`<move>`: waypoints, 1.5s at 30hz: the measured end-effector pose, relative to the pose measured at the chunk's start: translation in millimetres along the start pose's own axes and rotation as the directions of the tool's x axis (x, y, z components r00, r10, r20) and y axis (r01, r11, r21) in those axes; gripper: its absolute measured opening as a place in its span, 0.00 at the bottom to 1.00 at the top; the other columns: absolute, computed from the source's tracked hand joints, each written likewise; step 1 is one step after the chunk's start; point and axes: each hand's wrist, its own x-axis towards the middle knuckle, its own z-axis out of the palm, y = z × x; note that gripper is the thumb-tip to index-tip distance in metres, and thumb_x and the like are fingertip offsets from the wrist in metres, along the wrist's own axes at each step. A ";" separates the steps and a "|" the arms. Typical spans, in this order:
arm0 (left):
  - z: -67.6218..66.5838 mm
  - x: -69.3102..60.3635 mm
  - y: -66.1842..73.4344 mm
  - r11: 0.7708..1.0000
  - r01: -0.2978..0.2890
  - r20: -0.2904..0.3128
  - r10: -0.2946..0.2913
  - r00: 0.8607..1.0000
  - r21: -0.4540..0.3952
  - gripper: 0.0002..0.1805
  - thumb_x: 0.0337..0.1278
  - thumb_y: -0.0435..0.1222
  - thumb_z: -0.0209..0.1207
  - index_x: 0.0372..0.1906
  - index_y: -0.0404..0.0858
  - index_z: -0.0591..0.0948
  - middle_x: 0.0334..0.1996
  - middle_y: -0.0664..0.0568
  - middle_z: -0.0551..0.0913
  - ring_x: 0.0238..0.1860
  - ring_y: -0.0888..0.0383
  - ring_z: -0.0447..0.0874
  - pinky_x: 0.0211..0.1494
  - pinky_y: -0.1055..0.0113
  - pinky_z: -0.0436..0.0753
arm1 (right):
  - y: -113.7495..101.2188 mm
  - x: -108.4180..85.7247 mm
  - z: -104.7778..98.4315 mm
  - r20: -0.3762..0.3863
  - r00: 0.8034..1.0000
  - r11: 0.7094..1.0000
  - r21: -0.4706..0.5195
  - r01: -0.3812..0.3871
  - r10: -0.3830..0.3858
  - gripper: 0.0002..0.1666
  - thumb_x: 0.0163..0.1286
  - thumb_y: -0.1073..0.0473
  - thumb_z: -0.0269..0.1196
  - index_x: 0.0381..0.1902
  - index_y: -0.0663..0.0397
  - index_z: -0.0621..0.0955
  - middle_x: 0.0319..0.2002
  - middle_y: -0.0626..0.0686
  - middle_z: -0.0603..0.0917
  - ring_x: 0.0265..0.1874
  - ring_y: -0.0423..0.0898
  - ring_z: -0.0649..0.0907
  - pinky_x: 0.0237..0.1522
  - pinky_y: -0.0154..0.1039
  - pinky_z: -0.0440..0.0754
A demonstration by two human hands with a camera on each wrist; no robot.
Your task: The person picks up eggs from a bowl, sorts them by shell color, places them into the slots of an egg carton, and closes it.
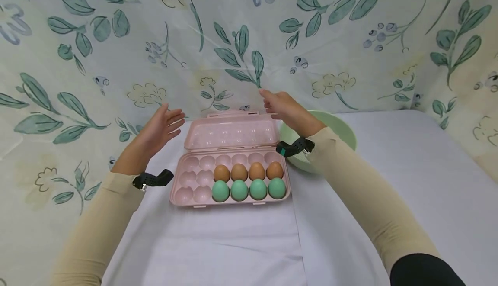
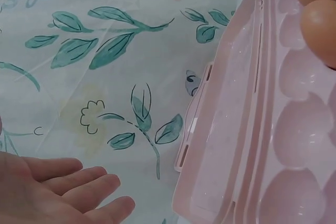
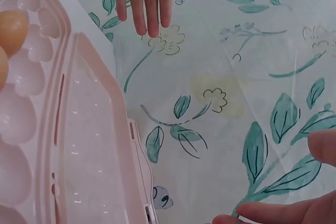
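Observation:
A pink egg carton [image 1: 233,132] lies with its lid folded back on the white cloth. Several brown eggs [image 1: 256,171] fill the right part of its middle row, and several green eggs [image 1: 258,189] the right part of the front row. Bare cups show along the back row and at the left. My left hand [image 1: 157,128] hovers left of the lid, fingers straight, holding nothing. Above the lid's right back corner is my right hand [image 1: 285,109], fingers loosely bent with nothing between them. In the right wrist view, the left hand [image 3: 144,3] appears at the top, palm and fingers extended.
A light green bowl [image 1: 344,134] stands right of the carton, partly hidden behind my right forearm. A patterned cloth [image 1: 233,13] with leaves and flowers hangs behind as a backdrop. White cloth [image 1: 218,247] covers the table, with a seam running toward the front.

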 end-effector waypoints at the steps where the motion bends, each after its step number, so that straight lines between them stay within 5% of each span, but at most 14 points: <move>1: -0.8 4.9 0.5 1.000 0.019 -0.005 -0.019 1.000 0.007 0.46 0.69 0.63 0.29 0.76 0.33 0.41 0.76 0.41 0.44 0.76 0.47 0.43 0.75 0.52 0.47 | -0.8 4.3 -1.6 0.015 0.999 1.000 0.001 -0.029 0.029 0.44 0.74 0.36 0.46 0.72 0.64 0.58 0.70 0.60 0.63 0.68 0.54 0.66 0.68 0.47 0.63; 10: -10.5 39.7 -5.6 0.987 0.159 -0.084 -0.157 0.984 0.010 0.45 0.70 0.62 0.25 0.76 0.33 0.39 0.76 0.40 0.42 0.76 0.48 0.39 0.76 0.52 0.42 | 6.8 37.6 -6.0 0.071 0.977 0.970 0.127 -0.209 0.201 0.51 0.72 0.32 0.45 0.76 0.61 0.47 0.75 0.61 0.50 0.73 0.57 0.54 0.72 0.48 0.53; 24: -9.1 64.8 -30.1 0.956 0.293 -0.120 -0.289 0.950 0.018 0.45 0.70 0.61 0.26 0.75 0.31 0.35 0.75 0.35 0.36 0.76 0.43 0.34 0.75 0.48 0.42 | 23.7 67.9 -12.5 0.012 0.955 0.933 0.210 -0.292 0.296 0.48 0.72 0.33 0.44 0.78 0.48 0.42 0.75 0.62 0.46 0.72 0.65 0.51 0.68 0.61 0.56; 31: -7.6 66.9 -38.5 0.939 0.344 -0.106 -0.341 0.934 0.004 0.48 0.69 0.63 0.26 0.75 0.29 0.35 0.75 0.33 0.37 0.75 0.41 0.36 0.74 0.45 0.46 | 27.4 59.7 1.6 0.056 0.893 0.829 0.349 -0.437 0.447 0.52 0.66 0.25 0.47 0.78 0.37 0.42 0.77 0.52 0.41 0.74 0.61 0.47 0.66 0.66 0.55; 36: -4.0 70.0 -42.9 0.921 0.389 -0.121 -0.384 0.915 0.012 0.49 0.67 0.65 0.27 0.75 0.30 0.37 0.74 0.31 0.41 0.74 0.38 0.43 0.71 0.40 0.53 | 28.5 63.3 9.2 -0.005 0.905 0.860 0.313 -0.402 0.424 0.49 0.70 0.30 0.47 0.78 0.43 0.43 0.77 0.51 0.43 0.74 0.55 0.48 0.70 0.60 0.51; 41: -4.2 72.8 -45.2 0.905 0.425 -0.145 -0.419 0.896 0.006 0.50 0.67 0.65 0.29 0.75 0.30 0.39 0.74 0.30 0.45 0.73 0.37 0.47 0.69 0.38 0.56 | 26.1 64.9 9.1 0.008 0.896 0.846 0.325 -0.422 0.444 0.48 0.72 0.33 0.48 0.78 0.43 0.42 0.77 0.50 0.42 0.74 0.54 0.49 0.70 0.58 0.52; 45: -4.4 73.1 -44.2 0.906 0.423 -0.135 -0.416 0.899 0.024 0.50 0.67 0.65 0.29 0.75 0.29 0.38 0.74 0.30 0.44 0.74 0.38 0.47 0.69 0.38 0.56 | 25.9 66.0 5.6 0.064 0.899 0.843 0.322 -0.430 0.434 0.47 0.73 0.34 0.46 0.78 0.41 0.39 0.77 0.51 0.42 0.74 0.55 0.49 0.70 0.58 0.52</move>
